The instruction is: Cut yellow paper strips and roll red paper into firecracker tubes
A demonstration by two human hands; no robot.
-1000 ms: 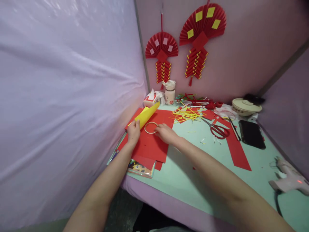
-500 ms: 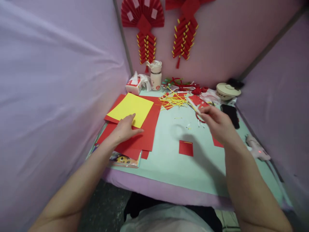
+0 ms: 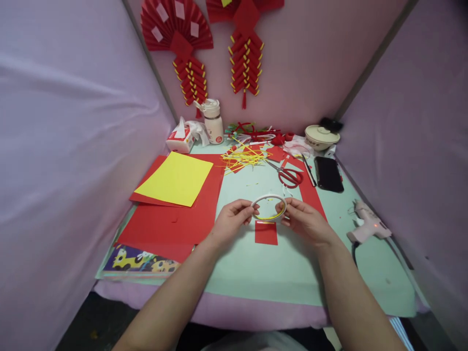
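A thin white roll of double-sided tape (image 3: 269, 218), yellowish along its inner edge, is held up between both hands over the table. My left hand (image 3: 236, 217) pinches its left side with thumb and fingers. On the opposite side, my right hand (image 3: 305, 220) grips the roll the same way. Just below it on the table lies a small red paper square (image 3: 266, 234) with a pale strip along its top edge.
Left lie a yellow sheet (image 3: 175, 178) and red sheets (image 3: 168, 229). Yellow paper strips (image 3: 243, 157), scissors (image 3: 288, 176), a black phone (image 3: 329, 174) and a glue gun (image 3: 369, 224) with a lit light are spread about. A bottle (image 3: 213, 124) and a lidded bowl (image 3: 321, 137) stand behind.
My left hand has left the yellow sheet and moved right to grip the tape roll. My right hand has brought the roll down toward the middle. The view has shifted right.
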